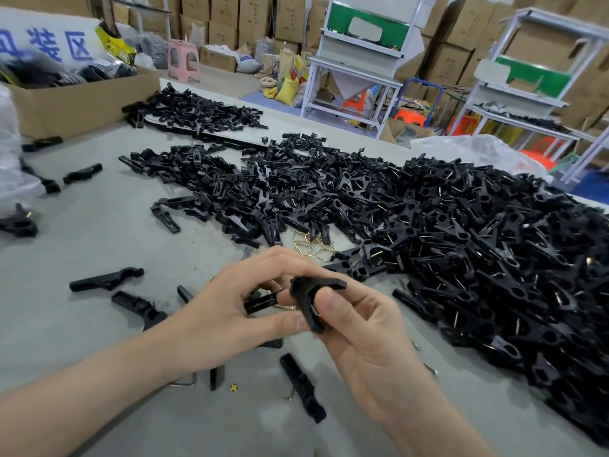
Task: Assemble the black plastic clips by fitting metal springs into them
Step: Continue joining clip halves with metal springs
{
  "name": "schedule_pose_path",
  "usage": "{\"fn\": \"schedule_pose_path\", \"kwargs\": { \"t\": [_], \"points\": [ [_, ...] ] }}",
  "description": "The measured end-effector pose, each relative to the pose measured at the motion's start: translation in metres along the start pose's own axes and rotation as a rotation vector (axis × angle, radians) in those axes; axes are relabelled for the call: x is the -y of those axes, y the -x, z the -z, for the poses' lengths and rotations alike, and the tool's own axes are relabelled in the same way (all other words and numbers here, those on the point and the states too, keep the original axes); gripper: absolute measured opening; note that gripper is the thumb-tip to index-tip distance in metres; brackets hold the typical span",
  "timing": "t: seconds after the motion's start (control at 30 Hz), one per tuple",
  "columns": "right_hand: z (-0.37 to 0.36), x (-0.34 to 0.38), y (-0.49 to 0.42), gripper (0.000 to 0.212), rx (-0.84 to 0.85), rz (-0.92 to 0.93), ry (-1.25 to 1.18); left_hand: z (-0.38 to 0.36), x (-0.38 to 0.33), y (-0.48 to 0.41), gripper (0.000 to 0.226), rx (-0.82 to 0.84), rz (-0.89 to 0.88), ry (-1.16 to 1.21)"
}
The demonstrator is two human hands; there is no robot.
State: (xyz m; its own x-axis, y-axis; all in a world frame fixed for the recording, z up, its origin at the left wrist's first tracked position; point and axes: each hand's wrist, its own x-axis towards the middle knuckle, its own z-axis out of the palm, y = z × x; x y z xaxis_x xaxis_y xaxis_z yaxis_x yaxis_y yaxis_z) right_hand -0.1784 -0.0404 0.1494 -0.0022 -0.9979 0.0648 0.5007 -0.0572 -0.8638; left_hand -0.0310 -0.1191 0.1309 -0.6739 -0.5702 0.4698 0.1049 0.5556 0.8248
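Note:
Over the near middle of the grey table [108,225], both my hands hold black clip parts. My right hand [359,328] grips a black plastic clip [308,293] with thumb and fingers curled round it; a bit of metal spring shows at its lower edge. My left hand [230,311] pinches a second black clip half [260,303] against that clip. A small heap of gold metal springs [313,245] lies just beyond my hands. A big pile of assembled clips [494,265] fills the right side. Loose unassembled clip halves [230,183] spread across the middle.
Single clip halves [105,281] [301,387] lie scattered near my arms, with loose springs [184,384]. A cardboard box [75,97] of parts stands at the back left, a clear plastic bag [474,151] at the back right. Beyond the table are white racks and stacked cartons.

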Motion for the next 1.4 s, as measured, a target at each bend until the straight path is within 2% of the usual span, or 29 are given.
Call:
{"fn": "schedule_pose_path", "kwargs": {
  "t": [0.33,0.53,0.63,0.73,0.93,1.07,1.27,1.4],
  "points": [
    [0.003,-0.003,-0.001,0.062,-0.026,0.020,0.163,0.000,0.002,-0.002,0.039,-0.003,-0.041,-0.029],
    [0.006,-0.006,-0.004,0.045,0.015,-0.079,0.070,0.003,0.008,-0.003,0.036,-0.022,-0.060,-0.121],
    [0.006,-0.006,-0.004,0.051,0.044,-0.103,0.035,0.002,0.008,-0.003,0.031,-0.022,-0.075,-0.160],
    [0.006,-0.004,-0.003,0.035,0.053,-0.113,0.029,0.002,0.008,-0.004,0.029,-0.031,-0.096,-0.226],
    [0.004,-0.004,-0.002,0.047,0.069,-0.121,-0.071,0.002,0.007,-0.004,0.034,-0.058,-0.113,-0.297],
    [0.005,-0.007,-0.003,0.060,0.049,-0.121,-0.046,0.003,0.006,-0.003,0.033,-0.026,-0.108,-0.299],
    [0.006,-0.010,-0.005,0.052,0.076,-0.086,0.020,0.002,0.004,-0.004,0.030,-0.070,-0.107,-0.279],
    [0.007,-0.011,-0.005,0.058,0.068,-0.105,-0.010,0.002,0.003,-0.004,0.034,-0.070,-0.103,-0.269]
  ]
}}
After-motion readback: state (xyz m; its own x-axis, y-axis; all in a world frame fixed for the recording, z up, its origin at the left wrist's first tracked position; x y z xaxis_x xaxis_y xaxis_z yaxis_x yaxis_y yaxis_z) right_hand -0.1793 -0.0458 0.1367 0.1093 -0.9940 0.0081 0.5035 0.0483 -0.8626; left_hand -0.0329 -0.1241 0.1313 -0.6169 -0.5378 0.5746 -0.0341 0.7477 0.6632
